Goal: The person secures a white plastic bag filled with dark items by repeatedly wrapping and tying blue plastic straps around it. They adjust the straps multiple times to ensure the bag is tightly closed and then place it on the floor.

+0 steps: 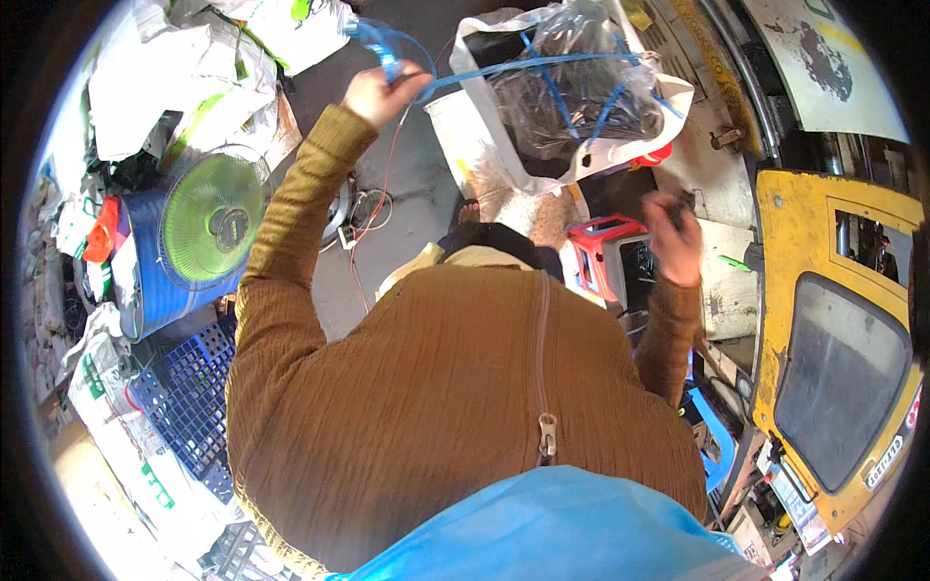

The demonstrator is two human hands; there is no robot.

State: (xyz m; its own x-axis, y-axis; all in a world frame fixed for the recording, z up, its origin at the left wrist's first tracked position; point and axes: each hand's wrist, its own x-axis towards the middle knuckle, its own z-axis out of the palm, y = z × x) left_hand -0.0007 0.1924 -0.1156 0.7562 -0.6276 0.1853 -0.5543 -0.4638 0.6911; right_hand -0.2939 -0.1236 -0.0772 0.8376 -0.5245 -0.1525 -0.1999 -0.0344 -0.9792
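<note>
Blue strap [484,74]: stretching rightward from your left hand [383,94] over the mouth of the white bag [492,116], long axis running nearly level, left to right.
Nearer side: left, fingers pinched closed on the strap, just beyond the bag's left edge.
Right hand [675,237]: well apart, below the strap, near the red plastic frame [608,229]; fingers curled, blurred, can't tell what they grip.

The left side was brightly lit; beside the grey floor [417,184], a green fan [208,215] was set before a blue drum [145,266], near a blue plastic crate [189,397]. The right was bounded by a yellow panel [790,218] fitted with a greyish window [838,378].
</note>
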